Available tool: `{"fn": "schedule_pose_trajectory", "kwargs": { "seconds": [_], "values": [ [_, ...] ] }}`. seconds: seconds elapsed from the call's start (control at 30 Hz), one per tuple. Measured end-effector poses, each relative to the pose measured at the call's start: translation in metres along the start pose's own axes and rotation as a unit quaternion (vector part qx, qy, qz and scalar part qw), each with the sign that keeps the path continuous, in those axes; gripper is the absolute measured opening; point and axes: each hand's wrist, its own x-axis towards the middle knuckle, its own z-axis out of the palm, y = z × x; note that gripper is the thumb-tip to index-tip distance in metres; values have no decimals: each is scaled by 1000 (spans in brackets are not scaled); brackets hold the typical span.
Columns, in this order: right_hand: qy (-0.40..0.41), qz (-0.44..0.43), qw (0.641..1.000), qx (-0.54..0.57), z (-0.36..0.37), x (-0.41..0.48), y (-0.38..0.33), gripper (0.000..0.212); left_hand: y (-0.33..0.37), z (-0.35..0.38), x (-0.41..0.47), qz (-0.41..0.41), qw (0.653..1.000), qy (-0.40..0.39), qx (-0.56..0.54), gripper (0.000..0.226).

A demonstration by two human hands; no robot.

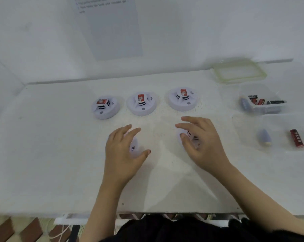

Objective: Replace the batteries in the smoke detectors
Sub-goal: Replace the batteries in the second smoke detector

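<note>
White table (60, 154) carries three closed detectors (142, 103); left hand (121, 154) curls round a fourth (134, 147), right hand (202, 144) spreads wide over a fifth (191, 135); work seems early.

three white smoke detectors (142, 103) on the speckled white surface (60, 154) carry red labels and black slots. the white piece (134, 148) in the left hand (121, 154) bears a black wave mark. near the right edge, a clear lid (239, 71) has a green rim, beside a red battery (297, 138) and a black battery (276, 102).
</note>
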Motion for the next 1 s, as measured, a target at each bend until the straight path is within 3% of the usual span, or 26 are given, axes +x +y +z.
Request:
{"fn": "schedule_pose_trajectory", "kwargs": {
  "seconds": [0.17,0.33,0.43,0.57,0.77,0.87,1.0],
  "values": [
    [-148,-62,987,-11,35,-6,-14,33,-21,-21,-5,-124,983,-136,28,97],
    [-234,-74,967,-67,51,-17,-12,41,-32,-28,-9,-119,987,-96,-44,103],
    [-249,-52,966,-41,50,-17,-14,43,-26,-33,-9,-131,969,-87,-190,93],
    [-263,25,960,90,41,-16,-24,52,-16,-33,-3,-108,908,-89,-396,79],
    [-245,163,879,374,25,-11,-39,85,-6,-17,-1,-96,882,-147,-438,88],
    [-239,188,860,409,18,-9,-39,85,-6,-14,2,-85,891,-165,-414,86],
    [-210,208,870,395,13,-9,-35,83,-12,-14,8,-70,902,-164,-394,85]
  ]
}}
